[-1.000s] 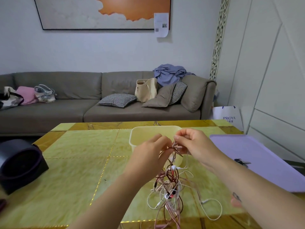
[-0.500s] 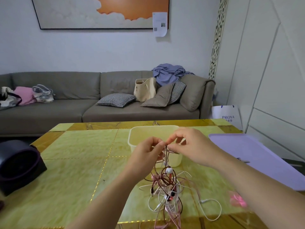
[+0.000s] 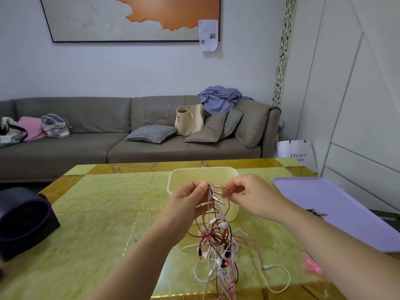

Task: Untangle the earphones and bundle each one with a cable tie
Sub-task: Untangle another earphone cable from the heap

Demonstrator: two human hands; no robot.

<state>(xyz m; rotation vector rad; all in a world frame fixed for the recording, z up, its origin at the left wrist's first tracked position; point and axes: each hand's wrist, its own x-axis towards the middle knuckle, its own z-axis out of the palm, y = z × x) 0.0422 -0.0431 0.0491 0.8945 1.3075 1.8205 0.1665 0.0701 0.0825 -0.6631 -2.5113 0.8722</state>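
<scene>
A: Earphones [image 3: 216, 239], where is the tangle?
B: Just in front of the cream tub [image 3: 179, 176]. It hangs as a knot of white, pink and dark red cords, with its lower loops lying on the table [image 3: 97, 202].
A: And the hands?
B: Both are raised in front of the tub. The left hand [image 3: 186, 200] pinches cords at the tangle's top, and the right hand [image 3: 249, 195] pinches a pink strand stretched between them.
A: Anything else?
B: A purple tray [image 3: 324, 202], right of the tub.

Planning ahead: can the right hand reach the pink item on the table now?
Probably not yet: the right hand and left hand both pinch the tangled earphones. Otherwise nothing covers the pink item.
</scene>
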